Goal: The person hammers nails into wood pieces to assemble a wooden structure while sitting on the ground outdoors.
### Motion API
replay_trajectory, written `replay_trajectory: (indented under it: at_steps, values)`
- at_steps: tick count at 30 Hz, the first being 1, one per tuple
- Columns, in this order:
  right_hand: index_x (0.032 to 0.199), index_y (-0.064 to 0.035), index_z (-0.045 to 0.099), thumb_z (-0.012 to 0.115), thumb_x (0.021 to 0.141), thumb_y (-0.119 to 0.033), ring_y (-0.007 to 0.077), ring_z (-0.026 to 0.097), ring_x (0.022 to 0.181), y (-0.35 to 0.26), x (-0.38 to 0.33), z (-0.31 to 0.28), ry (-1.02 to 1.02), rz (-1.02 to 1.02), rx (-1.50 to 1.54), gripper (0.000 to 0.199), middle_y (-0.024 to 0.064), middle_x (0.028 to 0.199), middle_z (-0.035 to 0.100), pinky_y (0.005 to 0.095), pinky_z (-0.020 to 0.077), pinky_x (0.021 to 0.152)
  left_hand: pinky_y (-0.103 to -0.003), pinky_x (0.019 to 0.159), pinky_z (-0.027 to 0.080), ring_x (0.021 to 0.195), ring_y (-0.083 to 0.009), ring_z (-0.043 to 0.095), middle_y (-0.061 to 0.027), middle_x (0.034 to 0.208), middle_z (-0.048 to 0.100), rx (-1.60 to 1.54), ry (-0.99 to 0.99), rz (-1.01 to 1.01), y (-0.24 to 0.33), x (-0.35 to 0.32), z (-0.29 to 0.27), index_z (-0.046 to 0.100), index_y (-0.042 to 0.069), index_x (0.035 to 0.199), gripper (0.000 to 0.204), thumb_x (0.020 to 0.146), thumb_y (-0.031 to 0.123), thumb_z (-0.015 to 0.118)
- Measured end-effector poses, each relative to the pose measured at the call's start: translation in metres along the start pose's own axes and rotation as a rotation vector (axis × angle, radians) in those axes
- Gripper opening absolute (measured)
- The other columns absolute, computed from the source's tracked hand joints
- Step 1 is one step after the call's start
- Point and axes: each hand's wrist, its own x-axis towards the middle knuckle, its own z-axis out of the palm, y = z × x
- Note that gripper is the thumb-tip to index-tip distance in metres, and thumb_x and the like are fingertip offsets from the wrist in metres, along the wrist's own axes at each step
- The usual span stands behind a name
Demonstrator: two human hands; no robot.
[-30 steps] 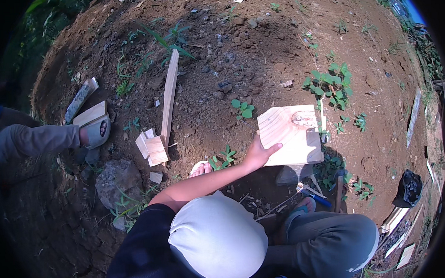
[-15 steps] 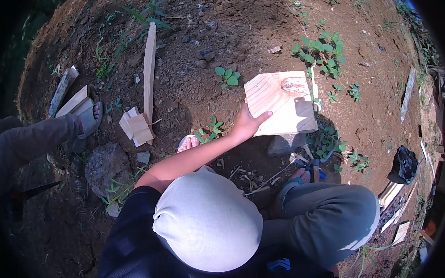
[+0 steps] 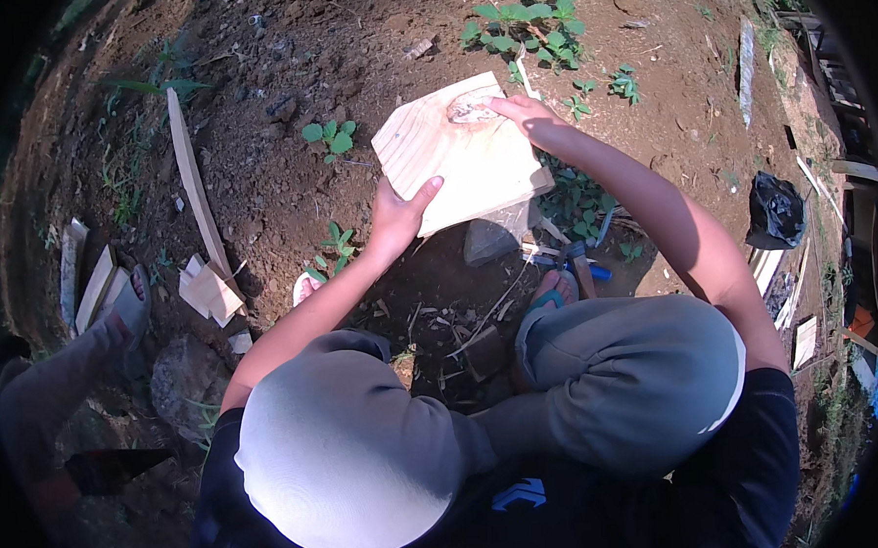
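Observation:
A pale wooden board (image 3: 454, 166) with angled upper corners and a dark, rough knot is held up in front of my knees. My left hand (image 3: 402, 215) grips its lower left edge, thumb on the face and fingers behind. At the upper right, my right hand (image 3: 530, 121) holds the edge with the thumb beside the knot; its other fingers are mostly hidden. Beneath the board's lower edge a grey block (image 3: 496, 234) shows in part, resting on the soil. By my right foot lies a tool with a blue part (image 3: 601, 272), half hidden among wood scraps.
A long wooden strip (image 3: 192, 177) and small board offcuts (image 3: 209, 289) lie to the left. Another person's leg (image 3: 71, 373) stands near a large rock (image 3: 184, 383) and a dark blade (image 3: 114, 469). On the right sits a black plastic bag (image 3: 777, 210). Green plants (image 3: 531, 20) grow beyond.
My right hand has come into view and taken hold of the board's upper right edge. The board has tilted, its right side raised. The whole view has shifted.

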Motion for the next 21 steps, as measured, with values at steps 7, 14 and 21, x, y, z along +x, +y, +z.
replay_trajectory:
  at_steps: [7, 14, 21]
  values:
    - [0.139, 0.0025, 0.052, 0.059, 0.101, -0.039, 0.0191, 0.065, 0.102, 0.014, -0.039, 0.010, -0.050, -0.117, 0.253, 0.057, 0.0167, 0.116, 0.069, 0.0308, 0.0495, 0.090, -0.036, 0.100, 0.050, 0.113, -0.0213, 0.064, -0.0173, 0.123, 0.065, -0.098, -0.017, -0.077, 0.016, -0.015, -0.006, 0.047, -0.009, 0.133, 0.055, 0.098, 0.026, 0.069]
    - [0.137, -0.0001, 0.057, 0.051, 0.107, -0.030, 0.0152, 0.065, 0.102, 0.093, -0.063, -0.039, 0.298, -0.294, 0.623, 0.043, 0.0101, 0.119, 0.069, 0.0292, 0.0515, 0.089, -0.029, 0.086, 0.056, 0.098, -0.0142, 0.070, -0.0108, 0.113, 0.071, -0.163, -0.329, -0.002, 0.063, -0.003, -0.025, 0.058, 0.001, 0.124, 0.028, 0.105, 0.022, 0.058]
    - [0.135, -0.0014, 0.059, 0.050, 0.107, -0.037, 0.0165, 0.067, 0.103, 0.061, -0.117, -0.050, 0.188, -0.094, 0.848, 0.046, 0.0115, 0.121, 0.068, 0.0318, 0.0539, 0.089, -0.022, 0.062, 0.049, 0.072, -0.0069, 0.063, -0.0043, 0.094, 0.072, 0.102, 0.290, 0.123, 0.074, 0.011, -0.099, 0.060, 0.005, 0.114, 0.018, 0.102, 0.020, 0.060]
